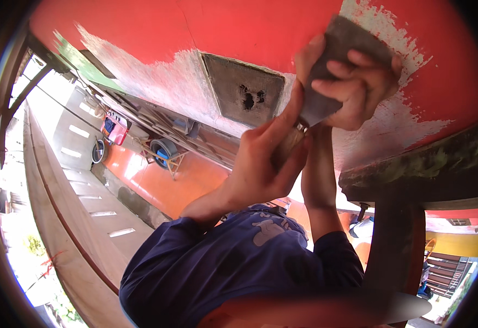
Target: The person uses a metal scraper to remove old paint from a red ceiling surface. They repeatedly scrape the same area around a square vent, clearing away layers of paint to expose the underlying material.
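In front of the red wall surface [239,27], my left hand [261,158] is closed round the handle of a putty knife [320,109], its index finger stretched toward the blade. A metal ferrule shows just above my grip. My right hand [359,90] grips a dark flat plate [353,41], fingers curled over its face. The plate and the knife's blade overlap; I cannot tell whether they are one tool. Behind the plate lies a rough whitish patch [408,41] on the red paint. Left of my hands sits a dark mesh panel [222,76] with ragged holes.
A dark beam [419,169] and post [394,246] stand close on my right. Below at left are an orange floor [195,183], a grey tub [163,150] on a wooden stand and a pale wall [80,191] with slots. Whitish patching [168,71] runs along the red surface.
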The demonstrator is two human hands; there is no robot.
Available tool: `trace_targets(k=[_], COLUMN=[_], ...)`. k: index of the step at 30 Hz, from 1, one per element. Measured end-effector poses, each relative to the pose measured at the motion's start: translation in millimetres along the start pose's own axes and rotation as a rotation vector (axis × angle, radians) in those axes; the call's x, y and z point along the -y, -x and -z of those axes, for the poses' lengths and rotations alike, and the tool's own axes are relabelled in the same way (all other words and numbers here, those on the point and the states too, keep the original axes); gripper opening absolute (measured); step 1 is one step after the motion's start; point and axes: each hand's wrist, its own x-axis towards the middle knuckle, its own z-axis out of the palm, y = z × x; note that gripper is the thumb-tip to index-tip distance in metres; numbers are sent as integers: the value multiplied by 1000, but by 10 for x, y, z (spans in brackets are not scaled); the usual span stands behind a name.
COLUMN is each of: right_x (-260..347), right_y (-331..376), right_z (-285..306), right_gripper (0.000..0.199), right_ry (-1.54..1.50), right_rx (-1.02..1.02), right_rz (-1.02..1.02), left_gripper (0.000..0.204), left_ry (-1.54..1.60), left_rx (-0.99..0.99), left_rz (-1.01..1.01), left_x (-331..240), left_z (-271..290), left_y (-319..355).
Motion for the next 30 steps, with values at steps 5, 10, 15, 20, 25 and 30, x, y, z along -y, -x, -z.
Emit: trace_targets(k=[5, 10, 15, 20, 25, 30], right_x=[112, 142, 56, 159, 8, 142], right_y=[-82, -49, -65, -149, -158, -96], right_z=[41, 147, 61, 94, 7, 102], right_gripper=[45, 45, 44, 45, 46, 46], right_ry=[-4, 31, 44, 3, 6, 12], right_rx=[20, 114, 100, 78, 58, 59], right_rz=[-17, -57, -72, -33, 36, -29], left_gripper=[64, 65, 64, 65, 65, 65], left_ry=[32, 50, 82, 72, 91, 144], left_rx=[37, 34, 13, 32, 10, 34], left_rz=[79, 74, 46, 66, 39, 165], left_x=[-78, -48, -59, -137, -118, -165], left_z=[50, 10, 28, 12, 60, 44], left_y=[23, 52, -2, -10, -60, 2])
